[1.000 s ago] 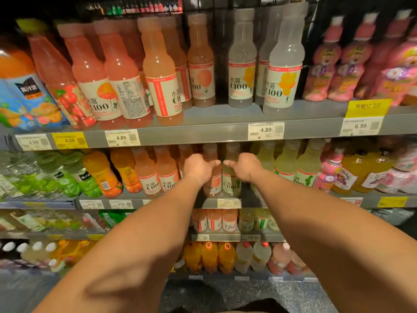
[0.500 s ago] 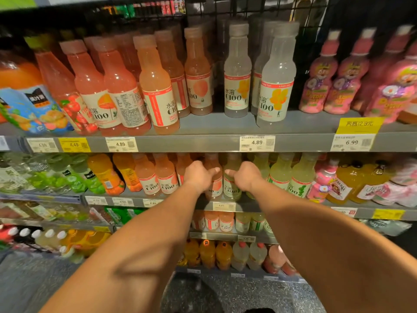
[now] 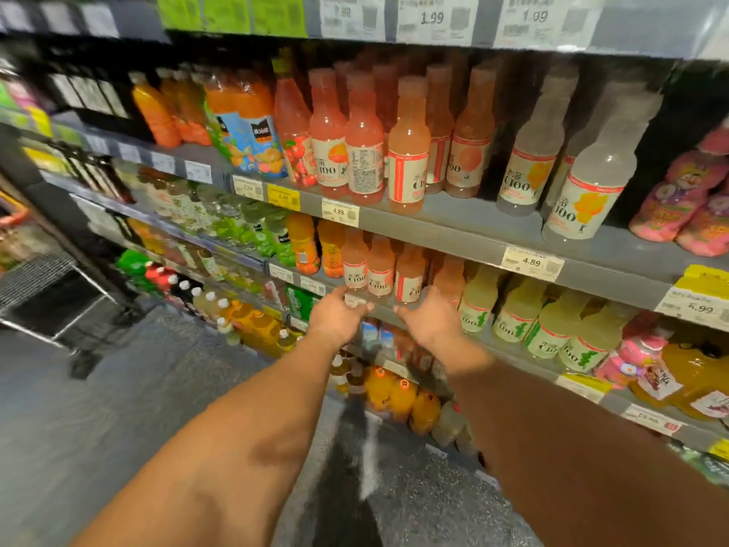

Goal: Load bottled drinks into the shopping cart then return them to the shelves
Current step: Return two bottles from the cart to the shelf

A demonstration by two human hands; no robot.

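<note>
I see shelves (image 3: 453,227) stocked with rows of bottled drinks (image 3: 408,144). Shopping cart (image 3: 35,278) far left on floor. My left hand (image 3: 335,313) and right hand (image 3: 432,317) released, empty, just before middle-shelf peach bottles (image 3: 380,266).

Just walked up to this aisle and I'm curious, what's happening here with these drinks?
A person is standing at a supermarket drinks shelf with both arms stretched out. The left hand and right hand are open in front of the row of peach-coloured C100 bottles on the middle shelf, with nothing in either grip. The bottles stand upright in line on the shelf. A wire shopping cart sits at the far left of the aisle.
</note>
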